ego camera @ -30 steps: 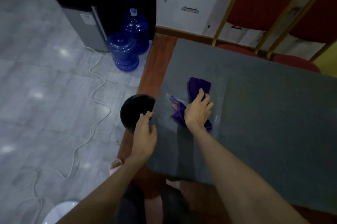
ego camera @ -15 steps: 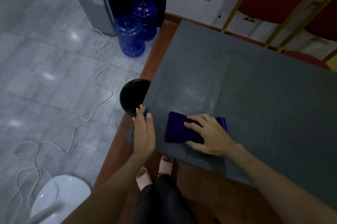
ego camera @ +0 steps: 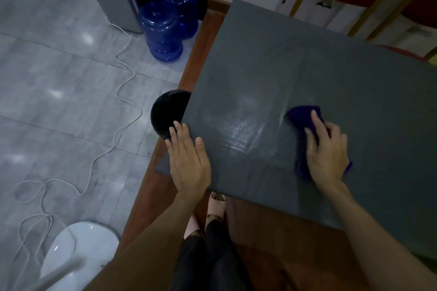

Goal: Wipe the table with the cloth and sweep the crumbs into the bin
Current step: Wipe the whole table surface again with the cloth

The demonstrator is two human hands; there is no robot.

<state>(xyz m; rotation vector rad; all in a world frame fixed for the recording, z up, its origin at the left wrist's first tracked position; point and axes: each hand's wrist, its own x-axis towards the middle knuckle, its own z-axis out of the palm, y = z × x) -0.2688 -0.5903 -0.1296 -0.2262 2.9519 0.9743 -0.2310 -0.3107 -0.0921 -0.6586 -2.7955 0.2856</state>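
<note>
Because the purple cloth [ego camera: 305,114] looks soft, light and limp under the flattened fingers of the right hand [ego camera: 327,148] on the grey table [ego camera: 343,73], it is judged best pressed from above, while the bin [ego camera: 166,114] is touched by the straight-fingered left hand [ego camera: 189,160] at the table's edge.

Bunched purple cloth [ego camera: 301,115] on grey table [ego camera: 343,73]; black bin [ego camera: 165,113] beside its left edge.
</note>
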